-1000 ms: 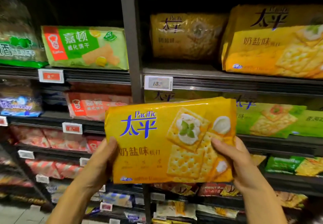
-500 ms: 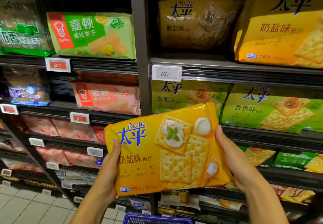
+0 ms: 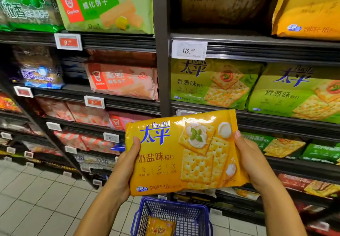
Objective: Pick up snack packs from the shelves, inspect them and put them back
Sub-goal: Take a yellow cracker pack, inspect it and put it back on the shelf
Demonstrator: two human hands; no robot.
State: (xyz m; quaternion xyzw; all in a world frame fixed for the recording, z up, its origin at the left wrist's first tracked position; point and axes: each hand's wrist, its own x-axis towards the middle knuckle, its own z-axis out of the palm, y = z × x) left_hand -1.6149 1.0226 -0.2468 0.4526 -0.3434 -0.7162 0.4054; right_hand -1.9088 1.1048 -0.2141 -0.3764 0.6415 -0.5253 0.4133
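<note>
I hold a yellow Pacific cracker pack (image 3: 165, 162) flat in front of me, its printed face toward the camera. My left hand (image 3: 125, 165) grips its left edge with the thumb on the front. My right hand (image 3: 252, 160) grips the right edge. The pack hangs in front of the lower shelves, away from them, above a basket.
A blue wire basket (image 3: 173, 215) stands below the pack with a small orange packet (image 3: 160, 226) inside. Shelves (image 3: 257, 48) of snack packs fill the view: green Pacific packs (image 3: 213, 84) at right, Garden wafer packs (image 3: 103, 3) at left. Tiled floor lies lower left.
The view has tilted downward and the pack sits lower against the shelves. The blue basket has come fully into view below. Both hands keep their grip.
</note>
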